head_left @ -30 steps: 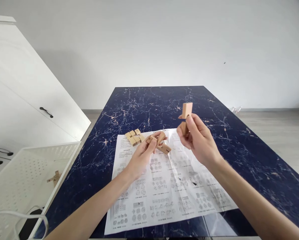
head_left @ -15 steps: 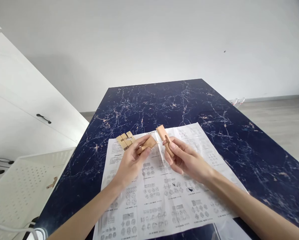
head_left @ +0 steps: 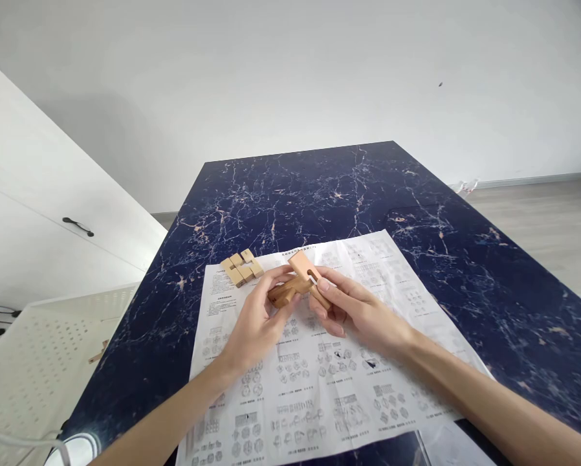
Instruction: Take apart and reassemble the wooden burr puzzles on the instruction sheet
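On your table (head_left: 290, 194) lies a sheet (head_left: 314, 430). Above it, your left hand (head_left: 257, 317) and right hand (head_left: 352, 303) are both closed. A cluster of blocks (head_left: 244, 276) sits near the sheet's far-left corner. Your left grips wooden pieces (head_left: 285, 293), your right a notched block (head_left: 300, 263).

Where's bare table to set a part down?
Biggest patch: table between sheet and wall. Also right of the sheet, up to where the right forearm crosses. Crowded: mid-sheet, under left hand, right hand and held pieces; far-left sheet corner, with loose blocks.
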A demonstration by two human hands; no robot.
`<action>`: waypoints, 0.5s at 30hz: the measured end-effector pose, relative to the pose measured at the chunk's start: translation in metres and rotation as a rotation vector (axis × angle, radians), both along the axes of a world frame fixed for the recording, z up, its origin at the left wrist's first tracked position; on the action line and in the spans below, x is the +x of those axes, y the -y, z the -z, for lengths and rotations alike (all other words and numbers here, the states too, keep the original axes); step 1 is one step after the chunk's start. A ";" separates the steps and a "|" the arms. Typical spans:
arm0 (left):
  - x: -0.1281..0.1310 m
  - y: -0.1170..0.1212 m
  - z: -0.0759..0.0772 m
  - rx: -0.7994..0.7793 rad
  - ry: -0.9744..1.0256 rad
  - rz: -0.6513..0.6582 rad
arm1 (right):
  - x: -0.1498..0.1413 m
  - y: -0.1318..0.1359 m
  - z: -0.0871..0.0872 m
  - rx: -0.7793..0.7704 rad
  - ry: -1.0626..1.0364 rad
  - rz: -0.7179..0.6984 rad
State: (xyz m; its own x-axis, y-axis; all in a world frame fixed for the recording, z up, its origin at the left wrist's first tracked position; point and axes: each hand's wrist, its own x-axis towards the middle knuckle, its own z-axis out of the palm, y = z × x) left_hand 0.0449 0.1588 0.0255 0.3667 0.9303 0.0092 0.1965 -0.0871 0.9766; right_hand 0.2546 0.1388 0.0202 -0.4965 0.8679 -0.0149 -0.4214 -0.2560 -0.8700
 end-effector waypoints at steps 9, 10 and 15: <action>0.000 0.006 -0.001 0.045 0.001 -0.027 | -0.002 0.002 -0.003 -0.066 -0.053 -0.038; 0.000 0.007 -0.001 0.055 0.007 -0.039 | -0.002 0.002 -0.003 -0.077 -0.058 -0.038; -0.003 0.009 0.007 0.179 0.027 -0.078 | -0.002 0.002 -0.001 -0.163 -0.060 -0.068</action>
State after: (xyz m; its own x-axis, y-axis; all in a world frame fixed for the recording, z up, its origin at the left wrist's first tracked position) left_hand 0.0424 0.1495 0.0185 0.2909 0.9385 0.1862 0.1833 -0.2456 0.9519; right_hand 0.2523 0.1369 0.0214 -0.5580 0.8209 -0.1216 -0.4481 -0.4214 -0.7884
